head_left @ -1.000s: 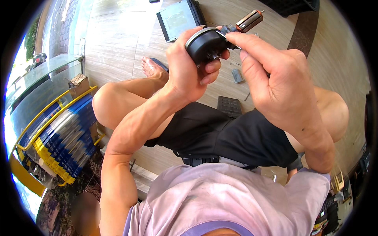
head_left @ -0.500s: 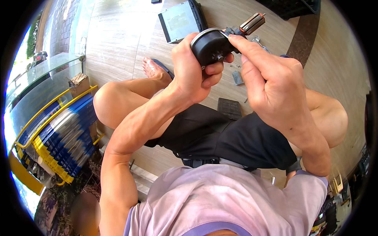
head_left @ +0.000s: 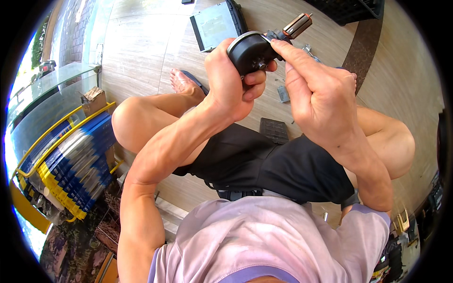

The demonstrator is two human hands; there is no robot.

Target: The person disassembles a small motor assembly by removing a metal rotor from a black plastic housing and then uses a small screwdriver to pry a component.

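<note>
Over my lap, my left hand (head_left: 231,87) is wrapped round the black, round gear housing (head_left: 250,55) of an electric motor. A motor armature (head_left: 297,26) with steel core and copper-coloured ends sticks out of its far right side. My right hand (head_left: 321,87) is closed, the index finger stretched along to the housing's upper right edge, beside the gear shaft end. A thin bright strip shows at that fingertip; whether it is a tool or part of the housing I cannot tell. The curled fingers hide whatever they hold.
On the tiled floor lie a silver metal device box (head_left: 217,26), a small grey block (head_left: 283,94) and a black ribbed tray (head_left: 274,130). A black crate (head_left: 347,10) stands far right. To my left, a yellow wire rack (head_left: 66,141) of blue and yellow packages adjoins a glass case (head_left: 52,87).
Both hands and the motor part have shifted very slightly left. The right hand has drawn a little left with its fingertip still at the housing edge. The grips look the same.
</note>
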